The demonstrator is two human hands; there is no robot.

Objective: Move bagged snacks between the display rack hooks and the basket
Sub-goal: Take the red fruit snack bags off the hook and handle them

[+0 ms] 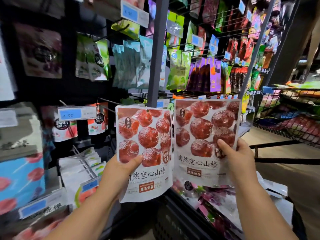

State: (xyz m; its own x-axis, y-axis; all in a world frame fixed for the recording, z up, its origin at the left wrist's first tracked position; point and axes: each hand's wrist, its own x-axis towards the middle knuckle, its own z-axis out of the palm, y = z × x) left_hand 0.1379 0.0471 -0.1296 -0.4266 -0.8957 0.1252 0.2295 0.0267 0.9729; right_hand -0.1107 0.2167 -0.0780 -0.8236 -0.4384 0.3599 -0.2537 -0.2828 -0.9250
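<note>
Bags of red hawthorn snacks fill both hands: the left hand [119,172] pinches the left bag [147,135] at its lower left edge, thumb across the printed front, and the right hand [239,158] grips the right bag [204,129] by its lower right side in the same way. Both bags stand upright, side by side and nearly touching, in front of the display rack [155,49] with its hooks of hanging packets, and above the dark basket [173,220], where purple packets [213,201] lie.
</note>
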